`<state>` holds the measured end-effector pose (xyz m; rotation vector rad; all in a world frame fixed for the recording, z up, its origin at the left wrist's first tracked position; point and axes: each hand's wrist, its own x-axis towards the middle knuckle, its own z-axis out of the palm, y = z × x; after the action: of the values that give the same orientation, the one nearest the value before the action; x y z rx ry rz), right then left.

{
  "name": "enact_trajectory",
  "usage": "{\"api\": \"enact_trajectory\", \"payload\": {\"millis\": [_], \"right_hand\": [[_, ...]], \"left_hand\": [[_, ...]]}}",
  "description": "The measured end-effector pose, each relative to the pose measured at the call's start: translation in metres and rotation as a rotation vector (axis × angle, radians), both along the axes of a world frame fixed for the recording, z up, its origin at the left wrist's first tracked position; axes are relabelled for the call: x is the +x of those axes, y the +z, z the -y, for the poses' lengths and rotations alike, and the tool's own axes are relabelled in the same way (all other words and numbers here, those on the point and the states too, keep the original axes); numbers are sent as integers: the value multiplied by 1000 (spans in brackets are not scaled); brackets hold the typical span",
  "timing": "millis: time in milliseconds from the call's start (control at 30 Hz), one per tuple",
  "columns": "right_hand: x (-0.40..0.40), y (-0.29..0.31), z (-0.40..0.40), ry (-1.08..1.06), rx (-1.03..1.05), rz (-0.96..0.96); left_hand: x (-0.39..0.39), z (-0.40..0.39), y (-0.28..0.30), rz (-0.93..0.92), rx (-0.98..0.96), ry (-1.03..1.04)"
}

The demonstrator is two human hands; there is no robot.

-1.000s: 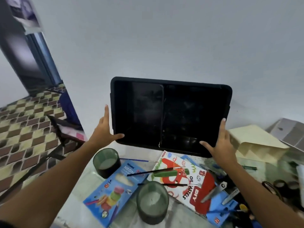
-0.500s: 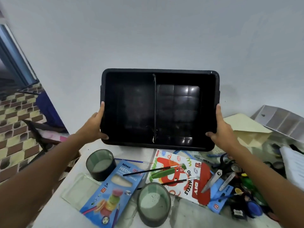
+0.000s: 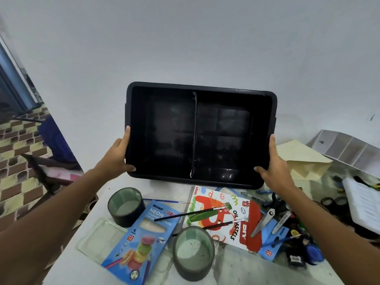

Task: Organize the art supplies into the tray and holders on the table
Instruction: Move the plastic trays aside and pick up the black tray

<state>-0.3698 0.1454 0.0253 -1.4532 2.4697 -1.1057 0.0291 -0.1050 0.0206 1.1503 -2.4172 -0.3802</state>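
Above the table (image 3: 236,270) | left hand (image 3: 116,156) grips black tray (image 3: 199,132) left edge | right hand (image 3: 274,167) grips right edge | tray tilted toward camera

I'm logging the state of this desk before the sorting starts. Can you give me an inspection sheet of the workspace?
Surface: pale table, speckled, largely covered with supplies.
Job's things: black tray with a centre divider, held up tilted toward the camera, both compartments empty; two round holders, both empty; neon colour box; oil pastels box with two brushes across it; scissors.
Clutter: pens, tape rolls and small items heaped at right, too jumbled to tell apart; tan envelope; white divided organizer.
Grippers: left hand and right hand each grip a short side of the tray.
Cables: nothing seen.
Surroundings: plain wall, tiled floor at left.
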Motion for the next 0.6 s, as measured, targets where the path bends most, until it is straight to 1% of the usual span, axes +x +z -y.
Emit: {"api": "enact_trajectory", "payload": {"millis": [67,233,600], "right_hand": [[1,-1,1,-10,10,3],[-3,3,4,-13,88,-19],[-11,14,-3,26,183,33]], "left_hand": [[-4,1,-1,0,15,1],[-5,6,-3,74,104,-2],[4,13,16,205,205,-74]]}}
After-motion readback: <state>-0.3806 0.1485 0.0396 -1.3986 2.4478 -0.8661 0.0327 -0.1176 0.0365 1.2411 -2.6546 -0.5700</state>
